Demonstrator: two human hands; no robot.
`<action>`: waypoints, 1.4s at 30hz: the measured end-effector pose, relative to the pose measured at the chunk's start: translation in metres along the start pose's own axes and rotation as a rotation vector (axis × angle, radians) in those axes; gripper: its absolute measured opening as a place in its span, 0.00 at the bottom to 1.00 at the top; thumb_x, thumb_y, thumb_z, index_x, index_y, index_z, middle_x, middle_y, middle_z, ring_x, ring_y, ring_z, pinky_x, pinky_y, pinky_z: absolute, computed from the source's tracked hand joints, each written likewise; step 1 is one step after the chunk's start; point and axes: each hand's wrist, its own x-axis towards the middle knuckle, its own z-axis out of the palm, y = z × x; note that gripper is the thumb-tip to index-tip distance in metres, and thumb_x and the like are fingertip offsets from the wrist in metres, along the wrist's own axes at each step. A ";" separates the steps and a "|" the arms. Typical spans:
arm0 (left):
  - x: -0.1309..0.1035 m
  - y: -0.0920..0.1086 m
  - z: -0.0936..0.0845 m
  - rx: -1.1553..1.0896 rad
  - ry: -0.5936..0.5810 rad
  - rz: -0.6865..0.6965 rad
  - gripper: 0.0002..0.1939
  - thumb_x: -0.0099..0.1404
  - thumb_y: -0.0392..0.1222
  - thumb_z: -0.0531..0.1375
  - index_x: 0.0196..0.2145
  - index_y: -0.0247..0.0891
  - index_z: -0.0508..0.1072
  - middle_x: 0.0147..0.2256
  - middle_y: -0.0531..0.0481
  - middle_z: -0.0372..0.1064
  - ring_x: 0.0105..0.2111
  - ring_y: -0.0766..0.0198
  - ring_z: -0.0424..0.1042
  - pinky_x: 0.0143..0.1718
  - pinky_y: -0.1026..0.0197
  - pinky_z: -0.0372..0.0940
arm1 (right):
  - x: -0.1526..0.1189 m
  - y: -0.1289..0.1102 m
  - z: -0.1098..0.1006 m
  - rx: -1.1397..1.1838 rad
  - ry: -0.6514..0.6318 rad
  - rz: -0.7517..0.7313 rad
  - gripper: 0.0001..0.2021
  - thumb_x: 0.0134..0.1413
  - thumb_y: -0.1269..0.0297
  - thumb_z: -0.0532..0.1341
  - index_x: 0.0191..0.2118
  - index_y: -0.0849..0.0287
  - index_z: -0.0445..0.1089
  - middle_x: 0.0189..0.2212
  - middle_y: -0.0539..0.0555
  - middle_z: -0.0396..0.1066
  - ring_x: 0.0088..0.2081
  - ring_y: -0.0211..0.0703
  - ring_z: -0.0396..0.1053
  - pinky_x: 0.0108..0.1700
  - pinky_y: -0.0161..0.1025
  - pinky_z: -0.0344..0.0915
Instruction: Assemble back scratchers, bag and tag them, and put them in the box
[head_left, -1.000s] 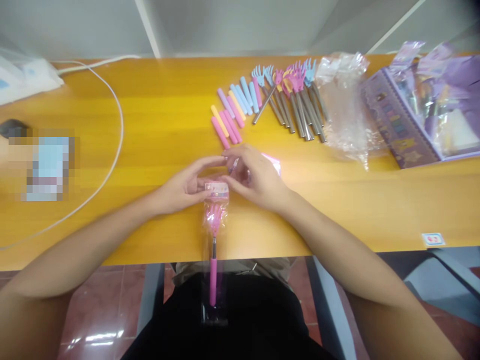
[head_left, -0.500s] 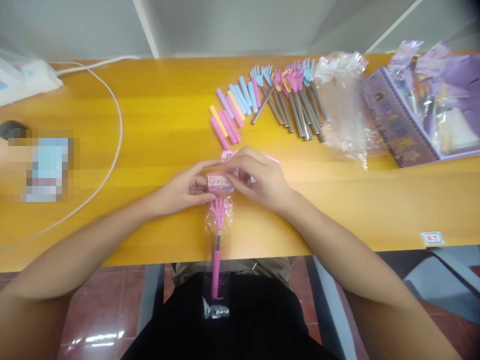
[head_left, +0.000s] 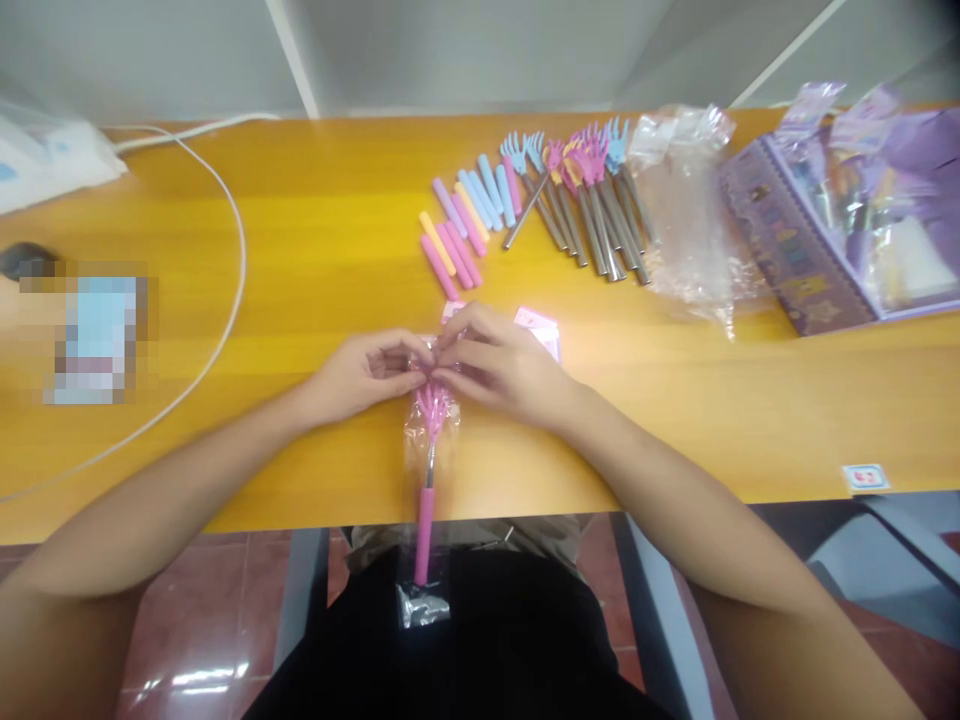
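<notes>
A pink back scratcher (head_left: pixel 425 530) with a metal shaft lies inside a clear plastic bag (head_left: pixel 424 608). The bag's lower end hangs past the table's front edge, over my lap. My left hand (head_left: pixel 367 378) pinches the top of the bag from the left. From the right, my right hand (head_left: pixel 504 368) grips the same top edge, fingertips meeting the left ones just above the hand-shaped pink head. My fingers mostly hide the printed header card there. Pink printed cards (head_left: pixel 541 330) lie just behind my right hand.
Coloured handle sleeves (head_left: pixel 450 250) and several unwrapped back scratchers (head_left: pixel 600 210) lie at the back. Clear bags (head_left: pixel 690 220) are piled beside a purple box (head_left: pixel 802 240) holding packed items. A white cable (head_left: pixel 241 250) curves across the left, near a blurred-out phone-like patch (head_left: pixel 97 340).
Both hands have drawn together at the bag's top, and the header card that showed between them is now mostly covered. The bagged scratcher has shifted slightly left and up.
</notes>
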 end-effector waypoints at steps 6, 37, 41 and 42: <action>-0.001 0.000 0.002 0.010 0.034 0.029 0.09 0.71 0.42 0.73 0.43 0.38 0.77 0.41 0.47 0.81 0.42 0.63 0.82 0.48 0.61 0.78 | 0.000 -0.001 0.005 0.006 0.054 0.156 0.08 0.74 0.60 0.67 0.52 0.53 0.70 0.48 0.56 0.72 0.38 0.42 0.72 0.37 0.42 0.72; 0.002 0.003 -0.001 0.160 0.424 0.244 0.12 0.64 0.42 0.76 0.37 0.39 0.78 0.36 0.49 0.78 0.36 0.63 0.79 0.42 0.59 0.79 | 0.003 -0.013 0.002 0.702 -0.109 0.556 0.36 0.76 0.56 0.63 0.77 0.52 0.45 0.36 0.47 0.71 0.30 0.38 0.69 0.32 0.39 0.67; 0.007 -0.006 -0.012 0.155 0.571 0.306 0.12 0.65 0.42 0.76 0.38 0.40 0.77 0.37 0.50 0.78 0.39 0.62 0.79 0.46 0.58 0.79 | 0.005 -0.019 0.003 0.909 -0.362 0.644 0.39 0.67 0.54 0.72 0.73 0.55 0.53 0.34 0.46 0.75 0.30 0.37 0.70 0.30 0.37 0.67; 0.008 -0.008 -0.014 0.156 0.597 0.311 0.12 0.65 0.43 0.76 0.39 0.40 0.77 0.38 0.50 0.77 0.40 0.62 0.79 0.47 0.57 0.79 | 0.006 -0.021 0.003 0.912 -0.393 0.642 0.33 0.65 0.55 0.73 0.67 0.56 0.61 0.33 0.46 0.74 0.31 0.38 0.71 0.32 0.37 0.69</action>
